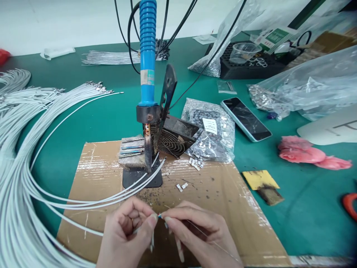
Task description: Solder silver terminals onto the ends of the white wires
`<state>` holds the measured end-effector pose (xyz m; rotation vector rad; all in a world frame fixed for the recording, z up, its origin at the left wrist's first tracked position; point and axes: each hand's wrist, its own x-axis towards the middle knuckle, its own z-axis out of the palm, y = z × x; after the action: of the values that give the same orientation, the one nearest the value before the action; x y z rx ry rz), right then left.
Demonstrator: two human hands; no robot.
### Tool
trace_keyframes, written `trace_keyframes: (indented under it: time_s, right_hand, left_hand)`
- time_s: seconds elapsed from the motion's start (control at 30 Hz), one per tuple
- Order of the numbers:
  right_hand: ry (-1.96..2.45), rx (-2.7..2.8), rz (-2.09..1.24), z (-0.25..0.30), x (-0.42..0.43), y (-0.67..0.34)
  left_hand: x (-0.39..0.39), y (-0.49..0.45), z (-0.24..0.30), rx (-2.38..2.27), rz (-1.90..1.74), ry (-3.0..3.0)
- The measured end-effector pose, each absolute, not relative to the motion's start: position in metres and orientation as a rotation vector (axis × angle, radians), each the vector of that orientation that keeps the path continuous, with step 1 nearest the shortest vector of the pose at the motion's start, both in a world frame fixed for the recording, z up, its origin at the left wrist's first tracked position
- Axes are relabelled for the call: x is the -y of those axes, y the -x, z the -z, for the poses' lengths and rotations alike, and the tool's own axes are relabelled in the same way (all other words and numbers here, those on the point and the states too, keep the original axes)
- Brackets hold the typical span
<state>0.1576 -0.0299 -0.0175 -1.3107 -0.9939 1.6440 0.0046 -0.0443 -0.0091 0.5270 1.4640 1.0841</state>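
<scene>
Thumb and forefinger of my left hand are pinched on the end of a white cable, which passes behind that hand. A tiny blue bit shows between the fingertips of both hands. My right hand is closed too, fingertips nearly touching the left ones. A thin silvery wire, like solder, runs across its fingers. What else the right fingertips hold is mostly hidden. Beyond the hands, a blue-handled soldering iron stands tip down in a stand. Several white cable ends lie beneath its tip.
Under the hands lies a cardboard sheet with small white connectors. Bundled white cables fill the left side. To the right are a bag of parts, a phone, a yellow sponge and pink material.
</scene>
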Motion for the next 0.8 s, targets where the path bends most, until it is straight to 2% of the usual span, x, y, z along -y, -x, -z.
trace_keyframes:
  time_s: [0.2,0.4,0.57,0.67,0.8]
  right_hand:
    - [1.282,1.066,-1.572,0.023,0.032,-0.159]
    - [1.118,1.44,-1.14,0.034,0.038,-0.161]
    - [1.136,1.529,-0.846,0.035,0.041,-0.161]
    - [1.193,1.464,-0.847,0.034,0.038,-0.164]
    - [1.246,1.31,-1.063,0.031,0.035,-0.165]
  left_hand:
    - [0.042,-0.007,0.009,-1.46,-1.074,-0.528]
    - [0.039,-0.008,0.005,-1.455,-1.048,-0.476]
    - [0.039,-0.007,0.003,-1.471,-1.014,-0.462]
    - [0.039,-0.007,0.003,-1.47,-1.005,-0.47]
    - [0.04,-0.005,0.004,-1.471,-0.985,-0.49]
